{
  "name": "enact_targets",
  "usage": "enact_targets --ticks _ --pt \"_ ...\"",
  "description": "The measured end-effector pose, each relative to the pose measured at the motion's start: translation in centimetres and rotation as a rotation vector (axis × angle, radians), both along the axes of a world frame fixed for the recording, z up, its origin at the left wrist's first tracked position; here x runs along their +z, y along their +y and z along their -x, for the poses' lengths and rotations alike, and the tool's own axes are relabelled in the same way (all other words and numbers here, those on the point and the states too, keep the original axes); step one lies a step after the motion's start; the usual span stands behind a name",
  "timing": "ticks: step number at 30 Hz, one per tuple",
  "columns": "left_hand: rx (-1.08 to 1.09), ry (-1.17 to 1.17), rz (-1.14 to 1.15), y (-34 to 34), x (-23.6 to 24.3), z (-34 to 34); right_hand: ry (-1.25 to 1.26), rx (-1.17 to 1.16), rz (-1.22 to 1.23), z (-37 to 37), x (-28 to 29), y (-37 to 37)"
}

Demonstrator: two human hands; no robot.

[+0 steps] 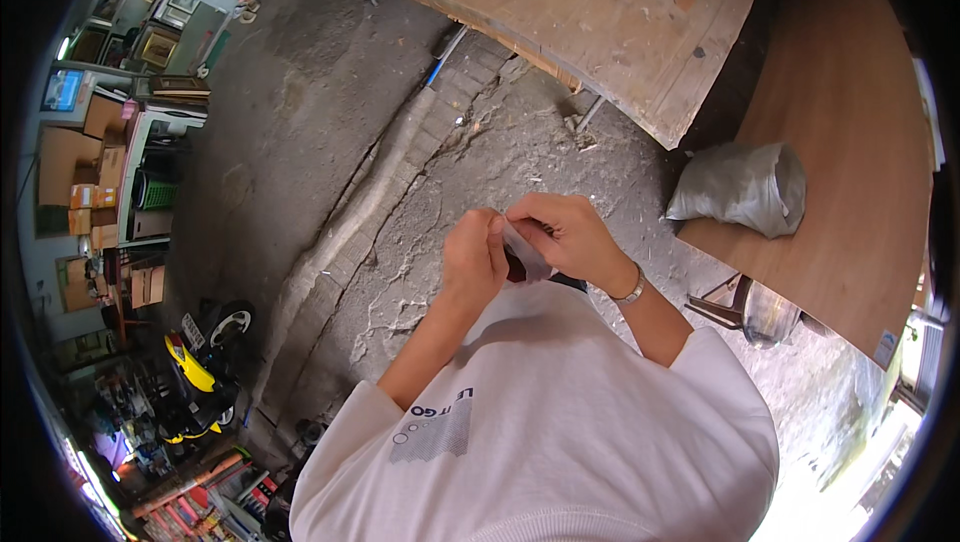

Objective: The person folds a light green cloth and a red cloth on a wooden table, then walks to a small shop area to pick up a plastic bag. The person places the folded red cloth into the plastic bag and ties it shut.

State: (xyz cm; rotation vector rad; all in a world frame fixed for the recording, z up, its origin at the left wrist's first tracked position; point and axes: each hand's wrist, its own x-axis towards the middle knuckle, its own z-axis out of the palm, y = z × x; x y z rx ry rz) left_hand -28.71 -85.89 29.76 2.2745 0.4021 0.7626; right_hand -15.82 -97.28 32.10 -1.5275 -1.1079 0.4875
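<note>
My left hand and my right hand are raised together in front of my chest, above a cracked concrete floor. Between them they pinch a small flat grey strip, which looks like a piece of sandpaper or tape. A small dark object sits just under the strip between the fingers; what it is cannot be told. A metal bracelet circles my right wrist. My white T-shirt fills the lower middle of the view.
A large plywood board lies at the top and another wooden panel at the right, with a grey sack on its edge. A yellow scooter, shelves and cardboard boxes stand at the left.
</note>
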Motion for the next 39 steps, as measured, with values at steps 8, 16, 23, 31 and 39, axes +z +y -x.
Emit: enact_targets --ticks 8,16,23,31,39 --pt "0.104 -0.153 -0.111 -0.5 -0.8 -1.8 -0.038 -0.018 -0.098 -1.5 -0.5 0.4" --pt "0.019 0.264 0.58 2.8 4.0 -3.0 -0.205 -0.15 -0.218 -2.5 -1.5 2.2" --pt "-0.34 0.328 1.163 10.5 4.0 -4.0 -0.674 0.158 -0.271 -4.8 -0.5 5.8" --pt "-0.437 0.312 0.992 20.3 3.3 -5.9 -0.54 0.209 -0.004 -7.2 -0.8 14.7" --pt "-0.271 0.018 -0.052 30.3 3.7 -7.5 -0.282 0.161 0.194 -10.6 1.9 27.7"
